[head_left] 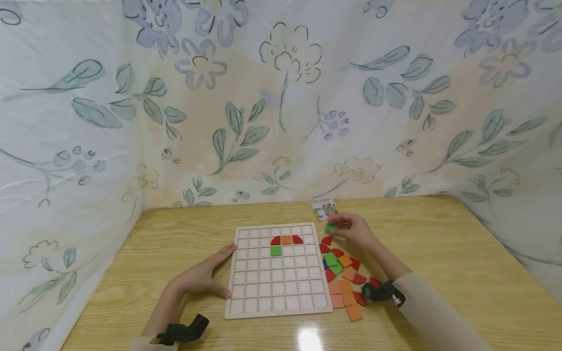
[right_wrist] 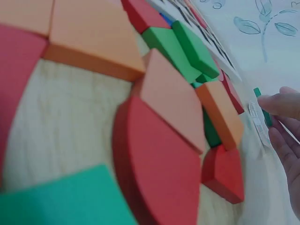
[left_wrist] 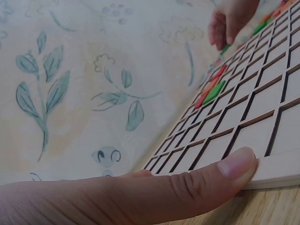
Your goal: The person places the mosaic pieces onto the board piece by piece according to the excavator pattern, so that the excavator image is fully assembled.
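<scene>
A pale wooden grid board (head_left: pixel 281 278) lies on the table. My left hand (head_left: pixel 199 275) rests at its left edge, the thumb (left_wrist: pixel 215 180) extended along the rim. Set in the grid's upper part are an orange square (head_left: pixel 287 240) between two red quarter-circle tiles (head_left: pixel 297 240) and a green square (head_left: pixel 275 251) below the left one. Past the board's upper right corner, my right hand (head_left: pixel 353 231) pinches a green tile (head_left: pixel 330 227) between thumb and fingers, just in front of a small printed pattern card (head_left: pixel 324 204).
Loose red, orange, green and blue tiles (head_left: pixel 347 261) lie along the board's right side, some overlapping. Orange squares (head_left: pixel 353 312) sit nearest the front. A floral cloth (head_left: pixel 281 122) hangs behind the wooden table (head_left: pixel 184 229).
</scene>
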`<state>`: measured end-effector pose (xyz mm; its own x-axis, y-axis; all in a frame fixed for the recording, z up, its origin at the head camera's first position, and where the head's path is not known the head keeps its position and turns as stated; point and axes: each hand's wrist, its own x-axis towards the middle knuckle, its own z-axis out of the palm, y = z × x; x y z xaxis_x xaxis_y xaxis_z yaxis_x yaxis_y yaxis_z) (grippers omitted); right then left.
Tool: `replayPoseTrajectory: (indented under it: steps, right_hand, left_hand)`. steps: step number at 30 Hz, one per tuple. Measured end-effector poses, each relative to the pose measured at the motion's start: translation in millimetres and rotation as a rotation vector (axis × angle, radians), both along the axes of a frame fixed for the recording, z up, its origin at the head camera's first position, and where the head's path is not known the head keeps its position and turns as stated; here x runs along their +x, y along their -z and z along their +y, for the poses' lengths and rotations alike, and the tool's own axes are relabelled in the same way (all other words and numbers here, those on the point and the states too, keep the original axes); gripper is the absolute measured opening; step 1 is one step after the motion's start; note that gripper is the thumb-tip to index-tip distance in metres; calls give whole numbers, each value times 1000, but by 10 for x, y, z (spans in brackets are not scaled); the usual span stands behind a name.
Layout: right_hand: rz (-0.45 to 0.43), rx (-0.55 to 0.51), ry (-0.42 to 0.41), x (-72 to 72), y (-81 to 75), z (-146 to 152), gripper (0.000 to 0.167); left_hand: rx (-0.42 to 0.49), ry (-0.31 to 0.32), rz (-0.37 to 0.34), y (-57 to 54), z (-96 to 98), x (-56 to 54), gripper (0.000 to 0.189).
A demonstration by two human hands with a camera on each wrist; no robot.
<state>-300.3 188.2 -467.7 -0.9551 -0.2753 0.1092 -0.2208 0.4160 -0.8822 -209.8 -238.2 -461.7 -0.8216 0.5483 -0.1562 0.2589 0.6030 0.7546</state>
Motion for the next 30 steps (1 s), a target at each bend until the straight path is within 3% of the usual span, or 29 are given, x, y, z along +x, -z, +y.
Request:
replayPoseTrajectory:
  steps: [6, 12, 19, 26, 30]
  right_hand:
    - [16, 9, -12, 19, -55, 2, 29]
    - [33, -52, -58, 79, -103, -81, 31]
    - [-22, -64, -91, 220, -208, -309, 27]
    - [119, -67, -275, 305, -219, -582, 23]
    - [113, -95, -334, 373, -218, -741, 20]
  left_hand:
    - [10, 4, -1, 11, -12, -6, 113]
    - [6, 5, -2, 2, -9, -3, 113]
    - [6, 6, 3, -13, 2, 8, 112]
    - [13, 0, -2, 2, -11, -5, 113]
    - [18, 3, -3, -3, -6, -11, 112]
